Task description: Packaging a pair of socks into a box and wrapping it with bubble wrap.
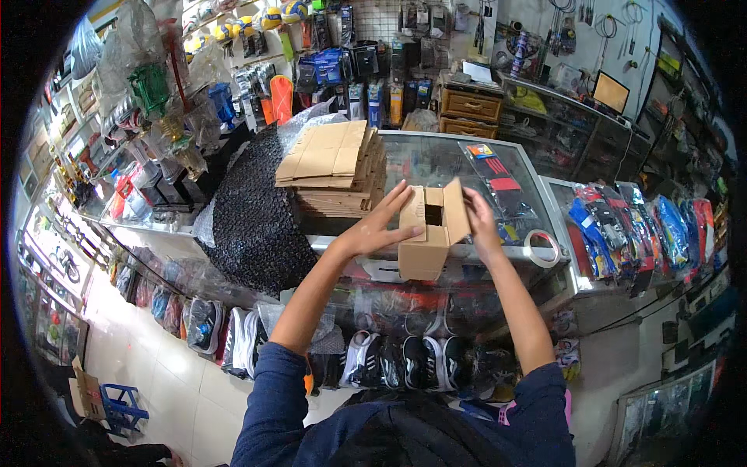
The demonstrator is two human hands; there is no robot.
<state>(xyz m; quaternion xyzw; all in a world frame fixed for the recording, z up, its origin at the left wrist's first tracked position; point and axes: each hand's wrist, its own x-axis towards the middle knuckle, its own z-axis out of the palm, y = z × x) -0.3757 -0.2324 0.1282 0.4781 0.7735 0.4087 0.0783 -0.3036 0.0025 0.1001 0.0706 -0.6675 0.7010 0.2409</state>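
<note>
A small cardboard box [423, 261] stands at the front edge of a glass-topped display counter [408, 146], between my two hands. Its top flaps are partly raised, and a dark gap shows in the middle. My left hand [379, 226] holds the box's left side, thumb across the left flap. On the other side, my right hand [482, 220] grips the upright right flap [457, 211]; some of its fingers are hidden behind the cardboard. Just beyond my left hand rises a stack of flattened cardboard boxes [330, 157].
Black bubble wrap [257, 216] drapes over the counter's edge, left of the stack. A tape roll [542, 248] lies at the right front corner. Packaged goods [496, 175] rest on the glass, and wrapped trophies [152, 93] stand at left. Shoes [429, 362] line the counter's lower front.
</note>
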